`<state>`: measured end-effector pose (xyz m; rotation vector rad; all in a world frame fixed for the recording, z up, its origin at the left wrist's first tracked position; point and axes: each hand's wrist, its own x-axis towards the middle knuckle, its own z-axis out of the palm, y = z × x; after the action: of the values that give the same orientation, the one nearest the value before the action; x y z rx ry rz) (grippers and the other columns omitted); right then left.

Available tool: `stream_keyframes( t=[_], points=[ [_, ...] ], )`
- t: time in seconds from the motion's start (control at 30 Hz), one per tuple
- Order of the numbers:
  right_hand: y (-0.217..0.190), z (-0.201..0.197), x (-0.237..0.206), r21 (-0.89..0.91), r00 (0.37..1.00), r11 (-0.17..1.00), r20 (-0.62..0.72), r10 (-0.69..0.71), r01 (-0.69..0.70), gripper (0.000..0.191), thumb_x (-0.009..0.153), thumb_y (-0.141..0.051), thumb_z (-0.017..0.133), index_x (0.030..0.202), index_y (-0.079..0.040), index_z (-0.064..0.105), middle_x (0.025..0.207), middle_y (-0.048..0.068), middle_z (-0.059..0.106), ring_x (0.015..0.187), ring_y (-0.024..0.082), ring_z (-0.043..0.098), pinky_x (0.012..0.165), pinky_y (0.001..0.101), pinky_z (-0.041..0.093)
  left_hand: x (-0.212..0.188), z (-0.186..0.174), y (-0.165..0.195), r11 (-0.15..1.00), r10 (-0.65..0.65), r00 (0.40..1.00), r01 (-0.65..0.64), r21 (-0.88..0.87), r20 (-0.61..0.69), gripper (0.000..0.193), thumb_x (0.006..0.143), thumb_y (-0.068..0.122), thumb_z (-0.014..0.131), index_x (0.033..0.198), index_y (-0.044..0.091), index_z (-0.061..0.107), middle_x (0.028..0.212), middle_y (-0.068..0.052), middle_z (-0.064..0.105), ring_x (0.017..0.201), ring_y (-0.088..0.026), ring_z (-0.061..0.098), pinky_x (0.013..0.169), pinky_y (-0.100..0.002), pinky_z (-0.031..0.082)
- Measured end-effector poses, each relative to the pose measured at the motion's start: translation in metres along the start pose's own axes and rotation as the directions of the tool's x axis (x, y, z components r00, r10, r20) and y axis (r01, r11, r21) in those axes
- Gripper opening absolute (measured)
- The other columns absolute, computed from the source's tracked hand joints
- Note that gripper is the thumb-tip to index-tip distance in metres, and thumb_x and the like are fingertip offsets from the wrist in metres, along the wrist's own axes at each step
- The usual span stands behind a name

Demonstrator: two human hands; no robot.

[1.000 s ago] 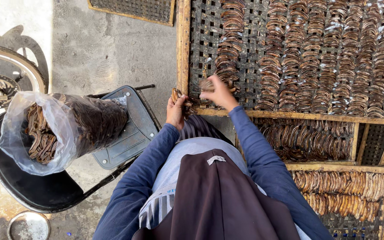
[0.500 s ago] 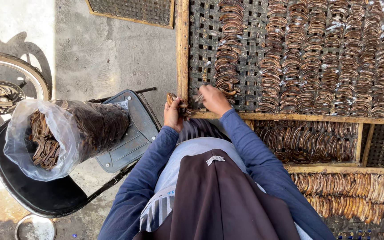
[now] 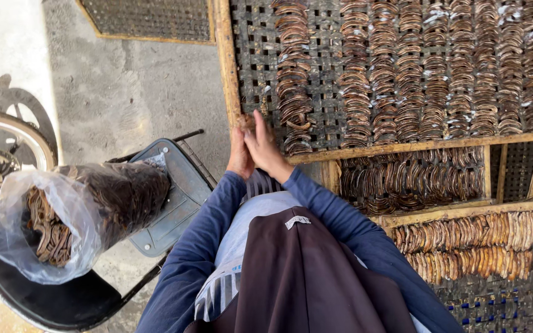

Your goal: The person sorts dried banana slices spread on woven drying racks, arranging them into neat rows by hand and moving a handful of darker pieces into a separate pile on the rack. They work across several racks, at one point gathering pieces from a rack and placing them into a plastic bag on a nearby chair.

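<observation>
Both hands meet at the lower left corner of the big wooden drying rack, where its upright frame piece joins the mesh. The left hand sits just left of and touching the right hand; the left looks curled shut against the frame's foot, though what it holds, if anything, I cannot tell, as the right hand partly hides it. The right hand has its fingers stretched long and together, pointing up the rack, fingertips resting on the frame edge beside the bare mesh.

The nearest row of curved brown dried strips lies just to the right of the right hand and runs up the rack, its long axis parallel to the frame piece; each strip arcs crosswise. The right hand is the nearer one. Between hand and row is a narrow band of uncovered mesh.

Well apart, to the left, a clear plastic bag filled with the same strips rests on a dark chair seat
</observation>
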<state>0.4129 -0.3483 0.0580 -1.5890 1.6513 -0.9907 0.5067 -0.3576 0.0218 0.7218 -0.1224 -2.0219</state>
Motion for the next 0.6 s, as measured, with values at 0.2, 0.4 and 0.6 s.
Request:
stream_keyframes(
  t=[0.2, 0.4, 0.6],
  points=[
    [-0.014, -0.003, -0.020, 0.768, 0.928, 0.526, 0.343, 0.144, -0.366, 0.071, 0.110, -0.025, 0.048, 0.167, -0.009, 0.009, 0.176, 0.009, 0.010, 0.160, 0.021, 0.013, 0.126, 0.0329, 0.019, -0.003, -0.014, -0.001, 1.000, -0.021, 1.000, 0.021, -0.009, 0.004, 0.055, 0.101, 0.049, 0.064, 0.140, 0.011, 0.059, 0.134, -0.004, 0.065, 0.123, -0.021, 0.062, 0.109, -0.044, 0.049],
    [-0.020, -0.069, 0.014, 0.542, 0.845, 0.691, 0.498, 0.193, -0.477, 0.052, 0.103, -0.021, 0.060, 0.151, -0.004, 0.047, 0.151, 0.016, 0.055, 0.129, 0.026, 0.060, 0.105, 0.0369, 0.050, -0.001, -0.015, 0.013, 0.986, -0.129, 0.990, 0.123, -0.110, -0.049, 0.040, 0.096, 0.037, 0.063, 0.127, 0.012, 0.064, 0.116, -0.006, 0.073, 0.109, -0.025, 0.070, 0.101, -0.045, 0.054],
    [0.042, -0.122, 0.119, 0.265, 0.899, 0.866, 0.240, 0.366, -0.423, 0.037, 0.100, -0.019, 0.063, 0.135, -0.008, 0.058, 0.126, 0.011, 0.066, 0.105, 0.019, 0.066, 0.084, 0.0334, 0.057, 0.000, -0.035, 0.009, 0.980, -0.126, 0.992, 0.128, -0.151, 0.021, 0.042, 0.099, 0.037, 0.065, 0.132, 0.011, 0.061, 0.105, -0.008, 0.072, 0.108, -0.030, 0.068, 0.099, -0.049, 0.054]
  ],
)
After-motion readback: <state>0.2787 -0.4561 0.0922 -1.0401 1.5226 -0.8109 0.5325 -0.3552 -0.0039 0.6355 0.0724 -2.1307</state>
